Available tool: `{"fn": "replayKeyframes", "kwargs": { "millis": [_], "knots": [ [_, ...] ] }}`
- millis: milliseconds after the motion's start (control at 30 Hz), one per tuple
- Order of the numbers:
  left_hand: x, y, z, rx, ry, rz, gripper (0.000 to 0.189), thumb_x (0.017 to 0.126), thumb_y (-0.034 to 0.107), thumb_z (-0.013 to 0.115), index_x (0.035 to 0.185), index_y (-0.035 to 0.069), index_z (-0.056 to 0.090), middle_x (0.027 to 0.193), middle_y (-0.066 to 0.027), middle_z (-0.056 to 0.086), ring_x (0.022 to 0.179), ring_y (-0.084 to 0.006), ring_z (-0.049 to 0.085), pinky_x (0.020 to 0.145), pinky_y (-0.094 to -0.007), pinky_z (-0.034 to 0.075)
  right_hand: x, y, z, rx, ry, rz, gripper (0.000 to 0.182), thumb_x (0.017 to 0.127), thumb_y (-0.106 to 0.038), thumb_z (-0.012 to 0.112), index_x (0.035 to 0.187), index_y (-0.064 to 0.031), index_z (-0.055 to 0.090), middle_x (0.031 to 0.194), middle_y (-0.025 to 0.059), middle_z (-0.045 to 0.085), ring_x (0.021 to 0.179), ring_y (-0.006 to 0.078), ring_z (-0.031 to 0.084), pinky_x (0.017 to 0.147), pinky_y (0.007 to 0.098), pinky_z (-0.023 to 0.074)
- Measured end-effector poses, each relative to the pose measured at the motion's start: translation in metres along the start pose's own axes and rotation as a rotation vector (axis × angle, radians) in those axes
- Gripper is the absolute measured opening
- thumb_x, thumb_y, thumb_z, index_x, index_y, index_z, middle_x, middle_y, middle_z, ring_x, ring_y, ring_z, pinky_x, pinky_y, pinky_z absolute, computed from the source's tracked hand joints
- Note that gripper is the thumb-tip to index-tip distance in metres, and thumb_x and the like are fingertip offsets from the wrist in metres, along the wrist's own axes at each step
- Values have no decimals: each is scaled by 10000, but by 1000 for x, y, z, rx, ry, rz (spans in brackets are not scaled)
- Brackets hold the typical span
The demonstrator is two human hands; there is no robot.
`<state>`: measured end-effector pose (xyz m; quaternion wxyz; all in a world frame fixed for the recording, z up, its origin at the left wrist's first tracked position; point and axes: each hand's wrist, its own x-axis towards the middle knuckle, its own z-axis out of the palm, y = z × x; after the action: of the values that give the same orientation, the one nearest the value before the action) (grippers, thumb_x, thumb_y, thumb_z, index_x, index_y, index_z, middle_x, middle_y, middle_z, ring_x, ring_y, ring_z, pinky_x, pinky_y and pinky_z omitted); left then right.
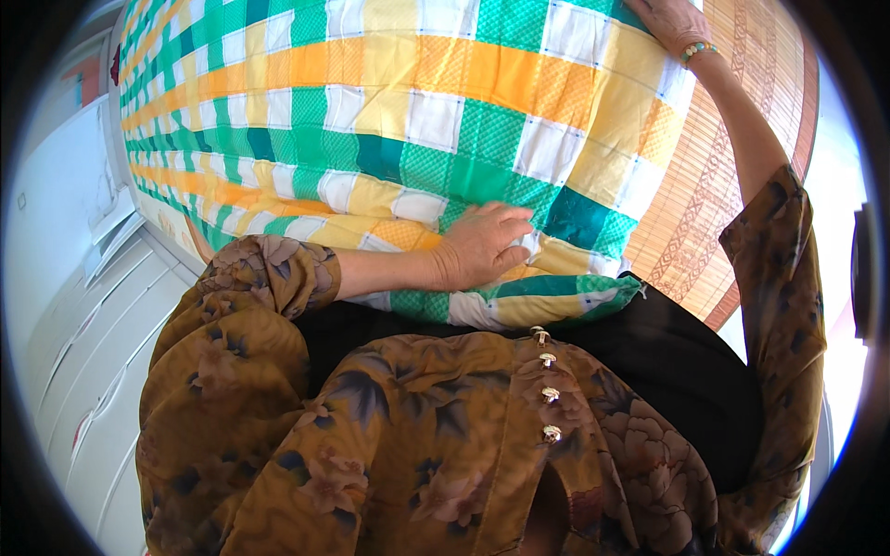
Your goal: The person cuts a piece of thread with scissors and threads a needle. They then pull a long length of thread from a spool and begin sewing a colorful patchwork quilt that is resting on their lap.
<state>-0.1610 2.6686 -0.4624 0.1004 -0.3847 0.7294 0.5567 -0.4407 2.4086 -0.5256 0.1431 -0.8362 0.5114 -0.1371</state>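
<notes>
A quilt [487, 146] checked in green, white, yellow and orange spreads before me, with creases along its near side. My left hand [480, 244] lies palm down on its near part, fingers slightly bent and apart, with fabric showing between thumb and fingers. At the top right, my right hand [671, 24] touches the quilt near its right edge; its fingertips are cut off by the frame, so any hold on the cloth is unclear. A beaded bracelet [699, 50] circles the right wrist. One near corner [615, 295] of the quilt lies folded against my black-clothed lap.
Under and to the right of the quilt is a woven bamboo mat [702, 208] with a brown border. White ribbed or folded material [104, 368] lies at the lower left, beside a pale wall [55, 181]. A dark object [862, 274] stands at the far right.
</notes>
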Motion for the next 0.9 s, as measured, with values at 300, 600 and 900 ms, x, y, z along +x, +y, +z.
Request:
{"fn": "replayKeyframes", "kwargs": {
  "millis": [300, 600, 900],
  "knots": [
    [-5, -17, 44, 363, -454, -70, 533, 909, 394, 359, 1376, 191, 203, 1479, -36, 106, 1360, -287, 100, 932, -711, 193, 3, 3, 1, -64, -26, 9, 343, 840, -261, 510, 1161, -152, 561, 1113, 129, 574, 969, 316, 556, 818, 389, 454],
    [7, -14, 35, 308, -604, -90, 537, 915, 291, 379, 1383, 193, 135, 1480, -105, 60, 1362, -319, 72, 935, -703, 188, 6, 8, 8, -55, 9, -31, 335, 838, -247, 513, 1152, -143, 566, 1058, 139, 593, 937, 318, 563, 811, 383, 452],
    [11, -9, 35, 154, -651, -160, 606, 907, 276, 380, 1415, 181, 64, 1487, -85, -38, 1362, -311, -26, 965, -695, 143, 3, 7, 2, -76, -7, -67, 341, 849, -259, 499, 1164, -142, 552, 1092, 127, 583, 964, 316, 556, 824, 389, 450]
  ]
}}
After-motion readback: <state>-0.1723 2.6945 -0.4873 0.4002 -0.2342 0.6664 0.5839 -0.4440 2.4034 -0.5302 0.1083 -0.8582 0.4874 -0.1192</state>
